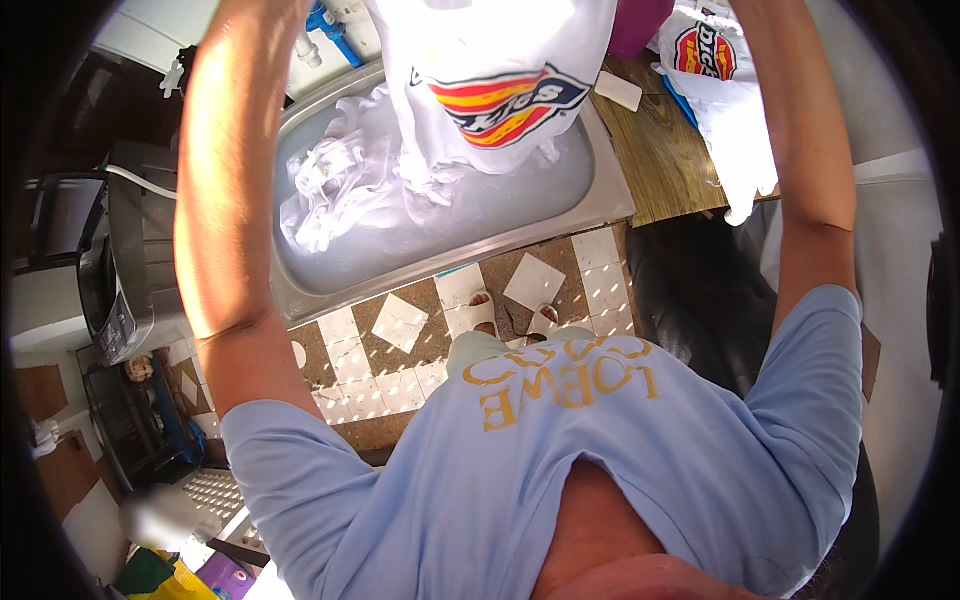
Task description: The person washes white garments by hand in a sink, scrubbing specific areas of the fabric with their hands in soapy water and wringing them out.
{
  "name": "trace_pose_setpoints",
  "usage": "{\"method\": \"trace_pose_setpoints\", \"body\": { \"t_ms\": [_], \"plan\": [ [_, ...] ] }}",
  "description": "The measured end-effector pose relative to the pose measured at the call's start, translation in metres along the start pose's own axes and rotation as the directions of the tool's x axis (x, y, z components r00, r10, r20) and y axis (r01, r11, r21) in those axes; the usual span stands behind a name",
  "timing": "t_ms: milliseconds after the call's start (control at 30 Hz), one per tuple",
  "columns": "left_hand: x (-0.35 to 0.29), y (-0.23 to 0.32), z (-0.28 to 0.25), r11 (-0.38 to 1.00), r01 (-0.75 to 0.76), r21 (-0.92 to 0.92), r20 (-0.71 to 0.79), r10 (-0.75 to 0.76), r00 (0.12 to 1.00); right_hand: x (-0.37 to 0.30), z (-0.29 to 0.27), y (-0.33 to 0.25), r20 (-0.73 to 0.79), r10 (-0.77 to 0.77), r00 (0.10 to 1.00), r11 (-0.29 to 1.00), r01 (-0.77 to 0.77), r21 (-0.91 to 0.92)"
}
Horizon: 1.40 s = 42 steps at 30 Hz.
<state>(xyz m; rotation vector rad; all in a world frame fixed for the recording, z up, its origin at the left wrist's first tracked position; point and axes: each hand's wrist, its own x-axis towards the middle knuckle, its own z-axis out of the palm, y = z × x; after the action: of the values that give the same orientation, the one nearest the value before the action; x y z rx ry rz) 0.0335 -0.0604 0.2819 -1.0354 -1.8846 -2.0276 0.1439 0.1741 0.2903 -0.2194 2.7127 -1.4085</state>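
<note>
Both my arms reach up past the top edge, so neither hand shows. Between the raised left forearm [228, 180] and right forearm [810, 130] hangs a wet white T-shirt [440, 120] with a red, yellow and dark printed emblem. What holds its upper part is out of view. Its lower end droops into a metal sink [612, 190] filled with cloudy water. More white cloth [335, 180] lies bunched and partly sunk in the water at the sink's left side.
Right of the sink is a wooden counter [650, 170] with a white block [618, 91]. Another white printed garment [735, 130] hangs over its edge, near a purple container [638, 25]. A blue pipe valve [335, 35] sits behind the sink. Patterned tiles [400, 322] cover the floor.
</note>
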Motion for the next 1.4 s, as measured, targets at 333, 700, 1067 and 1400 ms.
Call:
{"method": "trace_pose_setpoints", "body": {
  "t_ms": [333,700,1067,1400],
  "plan": [
    [-0.21,-0.218,0.046,0.462,0.25,0.851,-0.061,-0.387,0.92,0.058,0.236,0.236,-0.511,-0.243,0.824,0.911,0.014,-0.412],
    [-0.189,-0.292,0.027,0.66,0.543,0.518,-0.143,-0.559,0.817,0.103,0.282,0.245,-0.617,0.259,0.743,0.954,-0.099,0.282],
    [-0.169,-0.263,0.047,0.732,0.338,0.592,-0.33,-0.163,0.93,0.103,0.261,0.211,0.052,0.647,0.761,0.193,-0.229,0.954],
    [-0.166,-0.29,0.032,0.766,0.572,0.295,-0.423,-0.432,0.797,0.098,0.243,0.193,-0.225,0.519,0.825,0.522,-0.097,0.848]
  ]
}}
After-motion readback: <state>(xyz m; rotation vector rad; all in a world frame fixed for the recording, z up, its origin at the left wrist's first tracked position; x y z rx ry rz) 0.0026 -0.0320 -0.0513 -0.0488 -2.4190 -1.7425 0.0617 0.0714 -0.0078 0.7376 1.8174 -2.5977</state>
